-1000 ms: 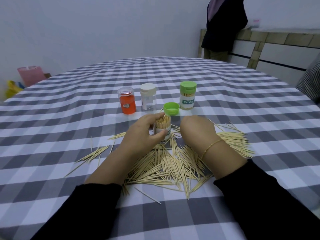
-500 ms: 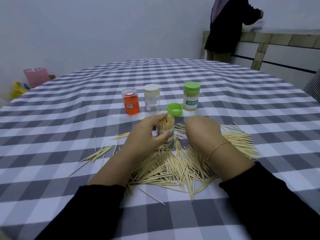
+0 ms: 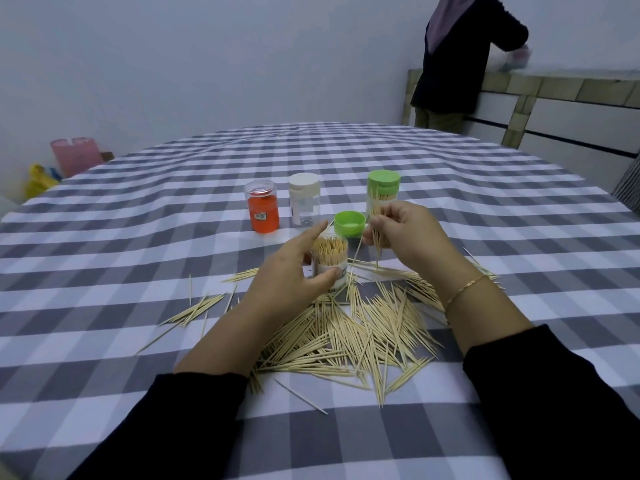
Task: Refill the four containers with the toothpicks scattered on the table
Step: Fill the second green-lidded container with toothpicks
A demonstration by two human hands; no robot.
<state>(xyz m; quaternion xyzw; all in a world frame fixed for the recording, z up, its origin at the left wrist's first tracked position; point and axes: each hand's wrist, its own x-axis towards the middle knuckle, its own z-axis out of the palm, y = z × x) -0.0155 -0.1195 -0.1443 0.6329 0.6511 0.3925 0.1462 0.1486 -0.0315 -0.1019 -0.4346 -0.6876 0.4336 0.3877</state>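
A bundle of toothpicks [image 3: 377, 239], held upright, is pinched by the right hand [image 3: 403, 233] just right of the open jar [image 3: 329, 259], which is gripped by the left hand [image 3: 294, 275].

A plain pale wall [image 3: 207, 64] backs the checked-cloth table [image 3: 450, 188]; a tiled counter [image 3: 554, 88], perhaps concrete, stands right.

Three closed containers [image 3: 304, 199] stand behind the open one [image 3: 329, 259] (loose toothpicks [image 3: 353, 334] in front).
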